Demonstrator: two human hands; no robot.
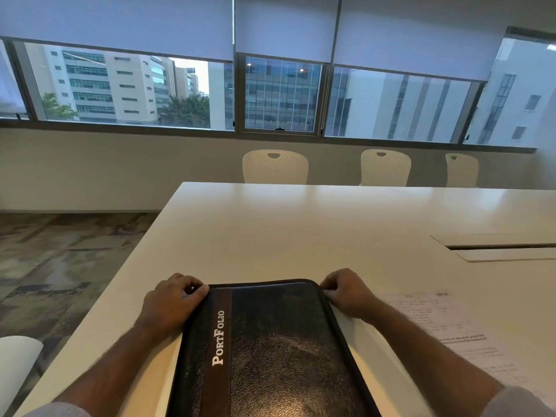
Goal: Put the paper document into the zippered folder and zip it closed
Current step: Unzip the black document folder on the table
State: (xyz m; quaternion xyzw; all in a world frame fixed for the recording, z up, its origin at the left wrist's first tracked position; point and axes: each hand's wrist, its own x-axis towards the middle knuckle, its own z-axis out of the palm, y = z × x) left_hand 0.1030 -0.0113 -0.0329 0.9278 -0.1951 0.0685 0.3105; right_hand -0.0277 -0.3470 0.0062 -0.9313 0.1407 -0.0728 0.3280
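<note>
A black leather zippered folder with a brown stripe reading "PortFolio" lies closed flat on the white table, right in front of me. My left hand grips the folder's far left corner with curled fingers. At the far right corner my right hand pinches the zipper edge; the pull itself is hidden under the fingers. A printed paper document lies flat on the table to the right of the folder, partly under my right forearm.
A cable hatch is set into the table at the right. Three white chairs stand along the far side under the windows. Another white chair is at my left, beyond the table's left edge.
</note>
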